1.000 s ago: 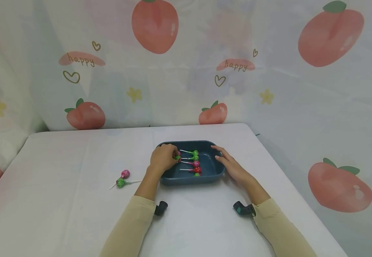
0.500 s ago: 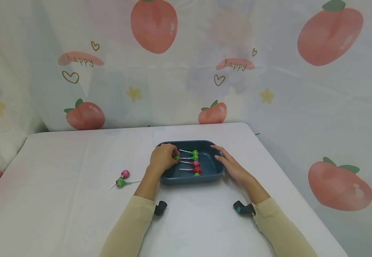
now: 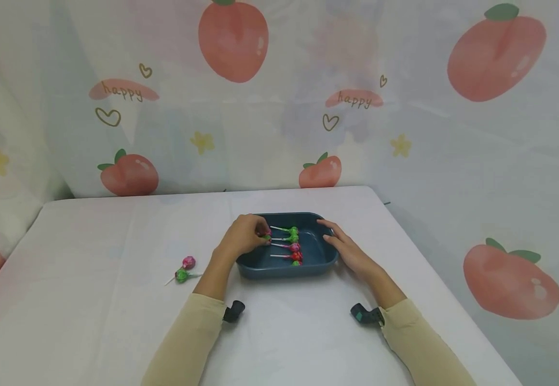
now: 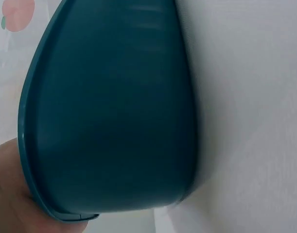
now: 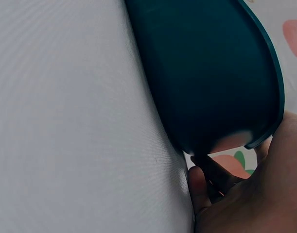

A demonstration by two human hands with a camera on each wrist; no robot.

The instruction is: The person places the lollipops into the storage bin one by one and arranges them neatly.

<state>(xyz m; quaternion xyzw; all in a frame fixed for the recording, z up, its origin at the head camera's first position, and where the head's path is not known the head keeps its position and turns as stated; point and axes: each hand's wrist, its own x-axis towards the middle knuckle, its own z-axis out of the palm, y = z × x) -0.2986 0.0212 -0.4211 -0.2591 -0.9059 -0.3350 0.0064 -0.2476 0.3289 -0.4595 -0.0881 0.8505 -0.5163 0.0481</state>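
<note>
A dark blue rectangular tray [image 3: 289, 272] stands on the white table. Inside it, lollipops with green, pink and red wrappers lie in a column, among them a red lollipop [image 3: 296, 256] and a pink lollipop [image 3: 295, 247], white sticks pointing left. My left hand [image 3: 244, 236] reaches over the tray's left end and pinches a lollipop [image 3: 267, 237] with a green and pink wrapper, largely hidden by the fingers. At the right end, my right hand [image 3: 351, 254] holds the tray's rim, thumb over the edge; in the right wrist view its other fingers [image 5: 199, 187] lie along the outside.
Left of the tray, a pink lollipop [image 3: 189, 262] and a green lollipop [image 3: 181, 275] lie crossed on the table [image 3: 91, 300]. A peach-patterned cloth [image 3: 269, 118] hangs behind and at both sides.
My left forearm and wrist have shifted slightly to the left, while the fingertips stay at the same lollipop. My right hand, the tray and the lollipops in the column keep their places.
</note>
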